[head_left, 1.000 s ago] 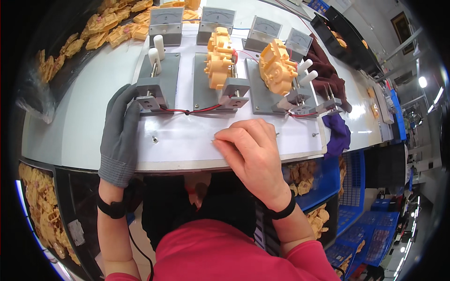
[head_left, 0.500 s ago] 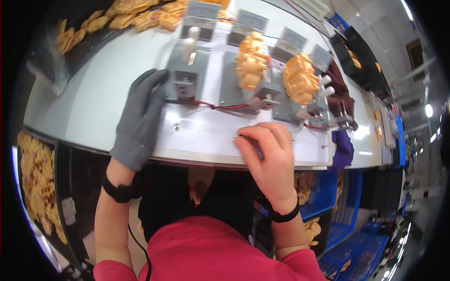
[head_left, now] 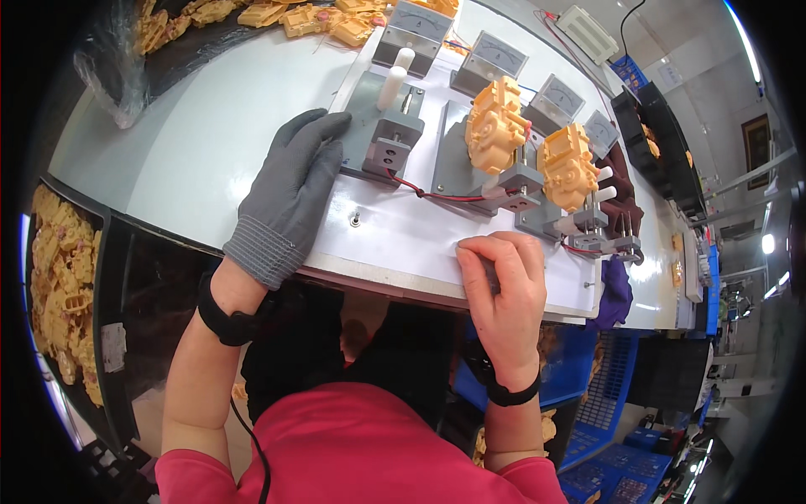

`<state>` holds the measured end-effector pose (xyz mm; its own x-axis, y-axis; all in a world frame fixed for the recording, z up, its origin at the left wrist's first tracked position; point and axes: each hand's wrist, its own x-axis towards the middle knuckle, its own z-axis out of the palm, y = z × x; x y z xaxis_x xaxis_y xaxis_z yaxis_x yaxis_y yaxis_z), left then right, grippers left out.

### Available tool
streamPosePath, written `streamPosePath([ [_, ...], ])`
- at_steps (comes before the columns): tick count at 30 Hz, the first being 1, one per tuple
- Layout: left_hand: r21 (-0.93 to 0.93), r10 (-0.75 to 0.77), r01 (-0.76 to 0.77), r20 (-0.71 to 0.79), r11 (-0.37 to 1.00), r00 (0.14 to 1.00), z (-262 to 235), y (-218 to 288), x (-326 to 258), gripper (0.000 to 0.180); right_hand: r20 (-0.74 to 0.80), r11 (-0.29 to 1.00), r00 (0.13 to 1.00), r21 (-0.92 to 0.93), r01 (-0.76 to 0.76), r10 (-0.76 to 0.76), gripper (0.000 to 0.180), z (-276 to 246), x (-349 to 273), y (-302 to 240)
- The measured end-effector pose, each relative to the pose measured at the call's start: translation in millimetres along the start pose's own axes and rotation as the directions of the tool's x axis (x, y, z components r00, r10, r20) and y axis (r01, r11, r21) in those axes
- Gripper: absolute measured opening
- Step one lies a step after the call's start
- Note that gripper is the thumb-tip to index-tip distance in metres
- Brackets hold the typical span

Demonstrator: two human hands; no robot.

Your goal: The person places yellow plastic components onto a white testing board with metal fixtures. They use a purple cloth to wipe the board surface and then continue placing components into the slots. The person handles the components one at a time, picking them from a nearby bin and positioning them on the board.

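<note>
My left hand (head_left: pixel 290 189), in a grey glove, lies on the white board with fingers stretched out, their tips at the left edge of a grey test fixture (head_left: pixel 363 126). That fixture has two white pegs (head_left: pixel 393 87) and carries no yellow part. My right hand (head_left: pixel 508 281) is bare and rests at the board's front, thumb and forefinger pressed together; whatever is between them is hidden. Beyond it, yellow plastic gearbox-like housings sit on two more fixtures, one housing (head_left: pixel 497 126) in the middle and another housing (head_left: pixel 568 168) to the right.
Panel meters (head_left: pixel 491 63) stand behind the fixtures. A small toggle switch (head_left: pixel 355 220) sticks up between my hands. Red and black wires (head_left: pixel 428 194) run between fixtures. Yellow parts (head_left: pixel 302 21) lie at the far left and in a bin (head_left: pixel 101 311). A purple cloth (head_left: pixel 615 294) hangs at right.
The whole view has shifted, so the bench appears farther right. My hands keep about the same places by the fixtures. My right thumb and forefinger have drawn closer together.
</note>
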<state>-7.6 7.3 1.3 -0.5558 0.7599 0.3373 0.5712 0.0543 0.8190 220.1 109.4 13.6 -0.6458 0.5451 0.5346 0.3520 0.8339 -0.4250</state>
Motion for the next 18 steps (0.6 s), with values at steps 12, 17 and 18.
streamPosePath([
  [12, -0.005, 0.005, -0.005, 0.0, 1.0, 1.0, -0.9, -2.2, -0.8, 0.039, 0.01, 1.0, 1.0, 0.002, -0.011, 0.011, 0.012, 0.1, -1.2, 0.0],
  [17, 0.01, 0.009, -0.009, -0.007, 1.0, 1.0, -0.4, 0.3, -0.1, 0.037, 0.008, 1.0, 1.0, -0.013, 0.006, -0.006, 0.01, -2.4, 0.4, -2.8],
  [18, 0.015, 0.014, -0.014, -0.009, 1.0, 1.0, 0.5, 0.0, 0.5, 0.036, 0.002, 1.0, 1.0, -0.011, -0.003, 0.003, 0.01, -2.3, -0.1, -2.0],
])
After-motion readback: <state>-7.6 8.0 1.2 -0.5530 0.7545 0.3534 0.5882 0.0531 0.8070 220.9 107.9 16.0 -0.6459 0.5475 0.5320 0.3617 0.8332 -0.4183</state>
